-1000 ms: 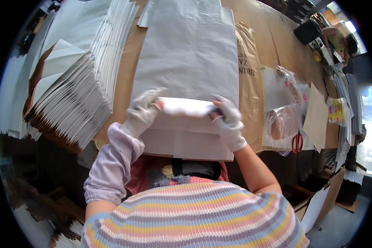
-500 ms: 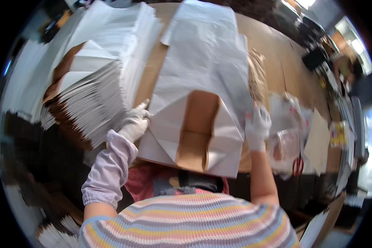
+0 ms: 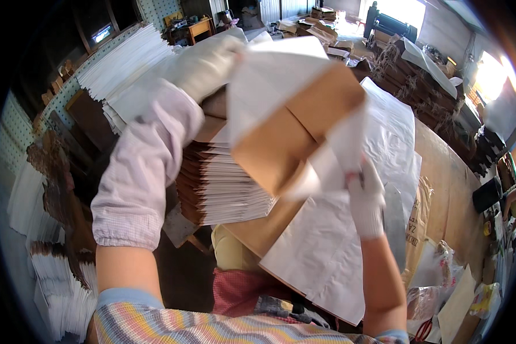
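Observation:
A white paper bag [image 3: 275,74] with its bottom folded out, brown on the inside, is lifted and tilted in front of me. My left hand [image 3: 209,66], in a white glove and blurred by motion, grips its upper left edge. My right hand [image 3: 367,198], also gloved, pinches its lower right corner between thumb and fingers. Under and left of the bag is a stack of similar folded bags [image 3: 229,186], with white and brown edges. To the right, flat white paper sheets or bags [image 3: 327,252] lie on the table.
Another white stack [image 3: 129,69] stands at the far left, and more folded bags [image 3: 66,286] are low at the left. A brown printed sack [image 3: 420,218], clear plastic bags [image 3: 430,301] and red-handled scissors [image 3: 423,331] lie on the right side of the table.
The bag has been raised off the flat pile and carried left, over the folded stack. Both hands moved with it, the left one reaching up and forward. The view has swung left and up.

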### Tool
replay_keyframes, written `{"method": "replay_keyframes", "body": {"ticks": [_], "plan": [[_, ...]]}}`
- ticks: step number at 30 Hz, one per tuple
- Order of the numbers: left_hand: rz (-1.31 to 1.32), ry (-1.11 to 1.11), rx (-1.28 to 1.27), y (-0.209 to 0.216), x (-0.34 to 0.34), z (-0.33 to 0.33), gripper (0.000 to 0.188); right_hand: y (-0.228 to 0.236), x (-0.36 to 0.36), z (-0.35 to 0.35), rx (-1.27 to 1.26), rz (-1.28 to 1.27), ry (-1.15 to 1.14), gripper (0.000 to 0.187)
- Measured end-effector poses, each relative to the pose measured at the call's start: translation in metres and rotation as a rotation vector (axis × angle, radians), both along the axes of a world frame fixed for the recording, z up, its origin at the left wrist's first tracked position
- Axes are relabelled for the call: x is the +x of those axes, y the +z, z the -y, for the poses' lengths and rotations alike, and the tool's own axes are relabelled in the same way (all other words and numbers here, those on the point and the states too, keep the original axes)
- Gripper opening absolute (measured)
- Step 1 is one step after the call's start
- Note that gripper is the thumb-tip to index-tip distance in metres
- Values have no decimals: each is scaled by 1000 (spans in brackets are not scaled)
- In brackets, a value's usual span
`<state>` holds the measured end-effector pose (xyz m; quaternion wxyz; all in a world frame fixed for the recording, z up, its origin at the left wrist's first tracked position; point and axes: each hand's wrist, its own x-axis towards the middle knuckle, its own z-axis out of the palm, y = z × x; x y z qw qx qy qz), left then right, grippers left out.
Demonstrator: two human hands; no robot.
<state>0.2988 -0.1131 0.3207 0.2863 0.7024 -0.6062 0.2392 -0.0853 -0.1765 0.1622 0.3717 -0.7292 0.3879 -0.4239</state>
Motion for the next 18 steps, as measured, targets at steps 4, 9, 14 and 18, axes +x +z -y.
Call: {"method": "replay_keyframes", "body": {"ticks": [4, 9, 14, 18], "plan": [[-259, 390, 75, -16, 89, 9, 15, 65, 102, 41, 119, -449, 57, 50], [-305, 615, 257, -194, 330, -136, 25, 22, 188, -10, -102, -652, 440, 33], [-717, 389, -140, -219, 177, -74, 25, -46, 54, -18, -370, -466, 224, 32], [-496, 196, -481, -115, 9, -153, 36, -118, -102, -74, -311, -679, 321, 41]]}}
